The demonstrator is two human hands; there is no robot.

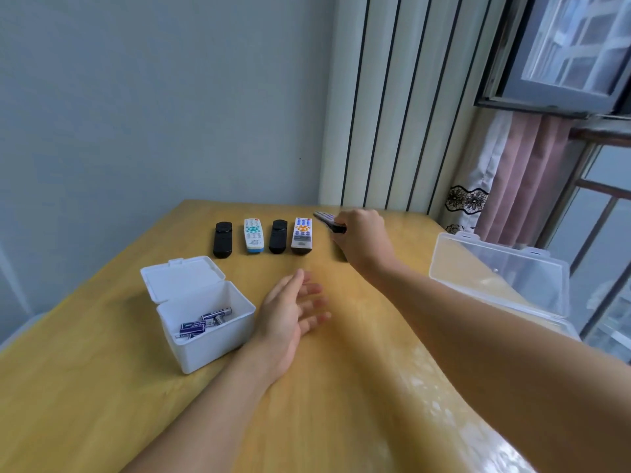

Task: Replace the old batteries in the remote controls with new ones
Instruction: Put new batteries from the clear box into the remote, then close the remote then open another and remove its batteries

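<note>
Batteries point(205, 323) in box point(211, 349) — remotes point(254, 235) behind it.

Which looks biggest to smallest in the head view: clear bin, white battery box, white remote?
1. clear bin
2. white battery box, though it sits nearer the camera
3. white remote

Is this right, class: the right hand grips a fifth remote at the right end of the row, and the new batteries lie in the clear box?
Not quite. The head view shows the batteries in the white box, not the clear box. The right hand does grip a fifth remote.
</note>
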